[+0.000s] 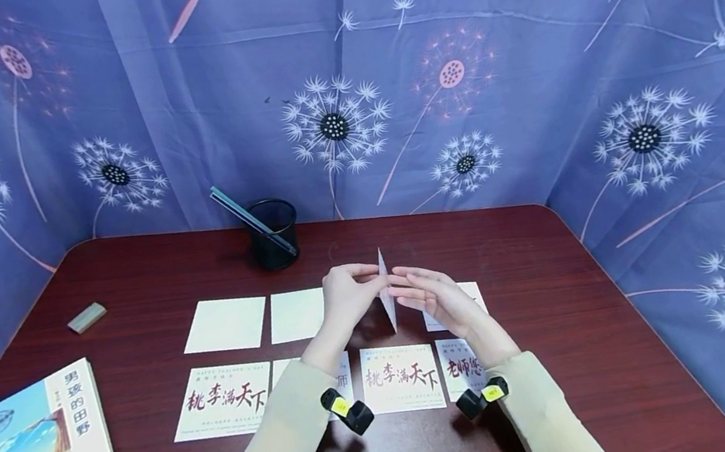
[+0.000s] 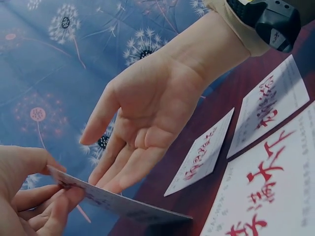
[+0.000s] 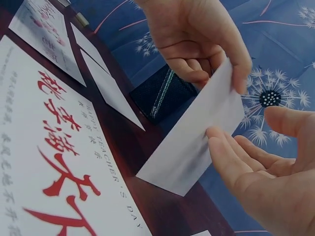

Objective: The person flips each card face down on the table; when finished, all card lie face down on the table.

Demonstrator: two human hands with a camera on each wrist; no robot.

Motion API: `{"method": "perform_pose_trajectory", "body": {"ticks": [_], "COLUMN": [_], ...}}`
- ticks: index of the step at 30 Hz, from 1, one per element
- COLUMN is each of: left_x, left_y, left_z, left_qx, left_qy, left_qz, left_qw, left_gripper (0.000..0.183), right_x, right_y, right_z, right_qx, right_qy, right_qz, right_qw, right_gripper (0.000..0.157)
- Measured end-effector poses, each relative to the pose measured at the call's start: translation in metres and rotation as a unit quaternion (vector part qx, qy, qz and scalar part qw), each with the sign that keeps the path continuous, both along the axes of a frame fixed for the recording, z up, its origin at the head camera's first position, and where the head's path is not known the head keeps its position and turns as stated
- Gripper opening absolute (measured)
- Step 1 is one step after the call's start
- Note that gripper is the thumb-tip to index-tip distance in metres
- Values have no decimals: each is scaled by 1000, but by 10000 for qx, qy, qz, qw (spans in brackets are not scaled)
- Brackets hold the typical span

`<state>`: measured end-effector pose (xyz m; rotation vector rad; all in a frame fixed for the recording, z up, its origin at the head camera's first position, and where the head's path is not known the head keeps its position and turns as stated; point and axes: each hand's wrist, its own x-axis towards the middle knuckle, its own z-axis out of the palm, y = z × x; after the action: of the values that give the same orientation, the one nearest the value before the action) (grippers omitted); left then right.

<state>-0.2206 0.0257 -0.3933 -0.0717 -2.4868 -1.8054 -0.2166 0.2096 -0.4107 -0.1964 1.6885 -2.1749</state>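
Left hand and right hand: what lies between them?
One card, pinched by the left hand; the right wrist view shows its white face turned toward the right hand.

the left hand [image 3: 197, 37] pinches the upper end of a tilted card [image 3: 192, 137], its plain white face in view; the right hand [image 3: 268, 177], fingers extended, touches that face with a fingertip; beyond them stand a dark cup [image 3: 146, 101] and a dandelion curtain [image 3: 290, 54]; two red-lettered cards [image 3: 64, 157] and two blank cards [image 3: 109, 89] lie on the table [image 3: 199, 214]
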Motion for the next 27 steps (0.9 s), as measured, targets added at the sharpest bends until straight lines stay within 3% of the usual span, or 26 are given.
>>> {"method": "perform_pose_trajectory", "body": {"ticks": [5,11,27], "left_x": [-2,-5,-6], "left_y": [-5,-12,-27], "left_z": [-8,-21,-40], "left_qx": [-75,-141,-973], "left_qy": [65,-254,-849], "left_qz": [359,623,641], "left_qw": [9993,9976,9896], "left_gripper": [25,23,18], "right_x": [-1,-2,-7], "right_y": [2,10,35], "right_z": [-1,3,10], "right_qx": [223,220,-195], "right_qy": [37,19,82], "right_qz": [-6,-153,-512], "right_qw": [9997,9996,9985], "right_gripper": [52,53,54]}}
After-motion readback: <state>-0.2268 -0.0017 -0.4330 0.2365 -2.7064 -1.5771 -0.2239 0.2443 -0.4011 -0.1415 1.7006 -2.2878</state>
